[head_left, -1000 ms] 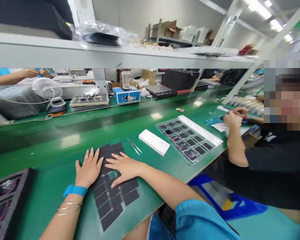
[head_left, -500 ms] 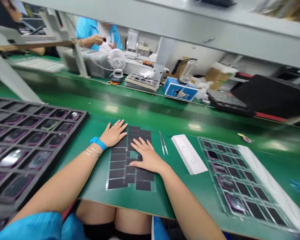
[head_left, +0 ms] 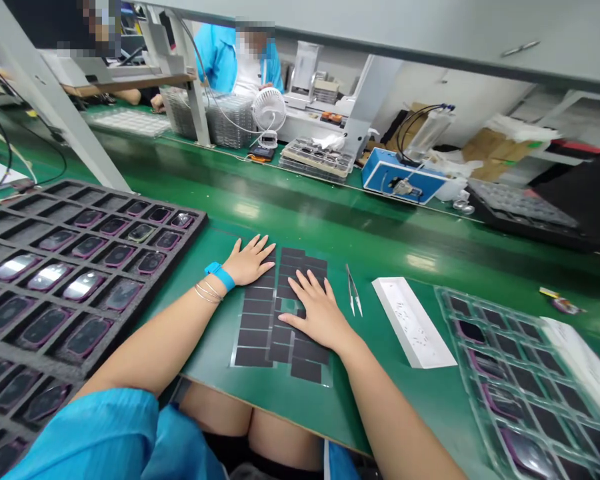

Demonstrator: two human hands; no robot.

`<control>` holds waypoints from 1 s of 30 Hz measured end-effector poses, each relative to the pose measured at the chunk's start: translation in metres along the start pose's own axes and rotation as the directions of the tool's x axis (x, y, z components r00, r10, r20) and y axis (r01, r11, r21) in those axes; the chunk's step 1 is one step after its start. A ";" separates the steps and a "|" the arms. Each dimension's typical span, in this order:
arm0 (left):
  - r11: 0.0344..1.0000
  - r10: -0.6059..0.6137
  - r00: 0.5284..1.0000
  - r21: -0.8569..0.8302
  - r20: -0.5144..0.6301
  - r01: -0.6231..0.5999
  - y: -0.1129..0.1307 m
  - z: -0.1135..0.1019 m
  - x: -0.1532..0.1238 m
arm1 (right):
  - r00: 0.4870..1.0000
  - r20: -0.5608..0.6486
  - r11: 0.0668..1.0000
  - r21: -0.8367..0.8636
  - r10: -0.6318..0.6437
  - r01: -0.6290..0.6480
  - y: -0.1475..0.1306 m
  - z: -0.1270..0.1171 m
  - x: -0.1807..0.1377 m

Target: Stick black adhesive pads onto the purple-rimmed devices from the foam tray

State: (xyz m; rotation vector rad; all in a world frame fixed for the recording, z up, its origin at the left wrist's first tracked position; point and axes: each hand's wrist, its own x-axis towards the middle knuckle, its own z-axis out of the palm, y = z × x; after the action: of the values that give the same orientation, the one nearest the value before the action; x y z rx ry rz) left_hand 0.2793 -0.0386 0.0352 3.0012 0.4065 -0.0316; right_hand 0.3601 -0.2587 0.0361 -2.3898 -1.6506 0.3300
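Strips of dark rectangular stickers on clear backing sheets [head_left: 254, 339] lie on the green mat in front of me. My left hand [head_left: 250, 261] rests flat on their upper left part, fingers spread, a blue band on the wrist. My right hand [head_left: 320, 310] lies flat across the right-hand strips, fingers spread and thumb out to the left. Neither hand holds anything. Just right of the strips is a pair of tweezers [head_left: 353, 292], its tips towards me. Beside it stands a shallow white box [head_left: 413, 323] with tiny bits inside.
A dark foam tray [head_left: 193, 233] of purple-rimmed lens-like pieces fills the left. On the right lies a clear plastic tray [head_left: 467, 400] with dark rectangles and a few purple-rimmed pieces. Behind are a white fan [head_left: 269, 110], a blue box [head_left: 400, 177] and a person in blue [head_left: 215, 57].
The camera view has turned left, so the bench and its contents appear shifted to the right. Both hands stay flat on the sticker strips.
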 end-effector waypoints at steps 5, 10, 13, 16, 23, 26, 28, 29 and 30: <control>0.999 0.031 0.999 -0.007 0.030 -0.031 -0.003 -0.004 0.002 | 1.000 0.030 0.999 0.046 0.008 -0.010 0.003 -0.005 0.003; 0.999 0.035 0.999 -0.015 -0.013 -0.035 -0.002 -0.003 0.001 | 0.999 0.036 0.998 0.059 0.037 -0.039 0.002 -0.007 0.006; 1.000 0.014 0.998 -0.012 -0.057 -0.014 0.000 -0.001 0.001 | 0.999 0.024 0.998 0.041 0.044 -0.045 -0.003 -0.007 0.006; 1.000 0.014 0.997 -0.016 -0.073 -0.015 0.000 0.000 0.002 | 0.998 0.018 0.998 0.041 0.055 -0.056 -0.007 -0.006 0.006; 0.996 0.060 0.994 -0.059 -0.087 -0.065 -0.003 -0.004 0.005 | 0.989 0.084 0.989 0.068 0.123 -0.129 -0.018 -0.018 0.008; 0.993 0.059 0.990 -0.090 -0.128 -0.071 0.000 -0.007 0.003 | 0.984 0.095 0.985 0.072 0.153 -0.160 -0.022 -0.026 0.014; 0.992 0.048 0.986 -0.106 -0.158 -0.065 0.003 -0.009 -0.002 | 0.986 0.003 0.984 0.052 0.169 -0.169 -0.020 -0.028 0.018; 0.992 0.044 0.986 -0.111 -0.162 -0.062 0.005 -0.009 -0.005 | 0.982 -0.058 0.983 0.036 0.181 -0.180 -0.018 -0.027 0.019; 0.992 0.041 0.987 -0.114 -0.156 -0.059 0.008 -0.010 -0.008 | 0.973 -0.114 0.980 0.021 0.199 -0.198 -0.015 -0.026 0.020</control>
State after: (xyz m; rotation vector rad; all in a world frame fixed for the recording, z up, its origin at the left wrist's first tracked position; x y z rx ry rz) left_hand 0.2733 -0.0471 0.0462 2.9041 0.3349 0.2212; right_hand 0.3616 -0.2360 0.0646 -2.5214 -1.3616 0.2263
